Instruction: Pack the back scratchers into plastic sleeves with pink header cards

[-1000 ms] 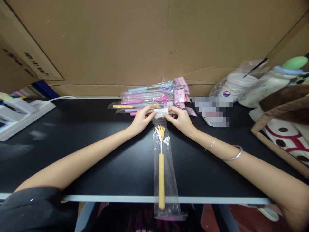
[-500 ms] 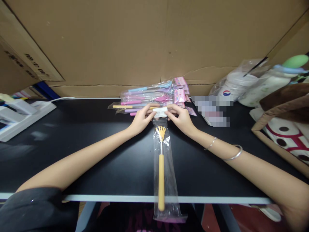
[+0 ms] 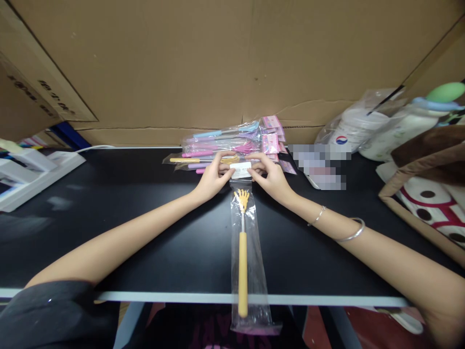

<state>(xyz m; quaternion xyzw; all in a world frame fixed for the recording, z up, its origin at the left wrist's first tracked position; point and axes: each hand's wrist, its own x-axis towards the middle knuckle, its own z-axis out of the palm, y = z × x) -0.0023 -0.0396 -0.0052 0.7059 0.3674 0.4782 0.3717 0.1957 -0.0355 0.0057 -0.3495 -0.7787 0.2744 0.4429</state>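
A yellow back scratcher (image 3: 243, 271) with a hand-shaped head lies in a clear plastic bag (image 3: 257, 271), its handle end reaching past the table's front edge. At the bag's top is a small white label (image 3: 240, 169). My left hand (image 3: 214, 177) pinches the label's left end between thumb and fingers. The right end is pinched by my right hand (image 3: 271, 178). Just behind my hands lie several bagged back scratchers (image 3: 221, 140) in blue, pink, purple and yellow, with pink header cards (image 3: 270, 144); my fingers hide part of them.
The black table (image 3: 156, 247) meets a cardboard wall (image 3: 174, 63) at the back. A white power strip (image 3: 39, 177) sits at left. To the right are a phone-like flat object (image 3: 316, 167), partly pixelated, a bagged cup (image 3: 358, 128), a bottle (image 3: 407, 123) and a brown-trimmed bag (image 3: 395, 186).
The white label tilts slightly and shows more of its face. My fingers have shifted a little at its ends; the bagged back scratcher stays where it was.
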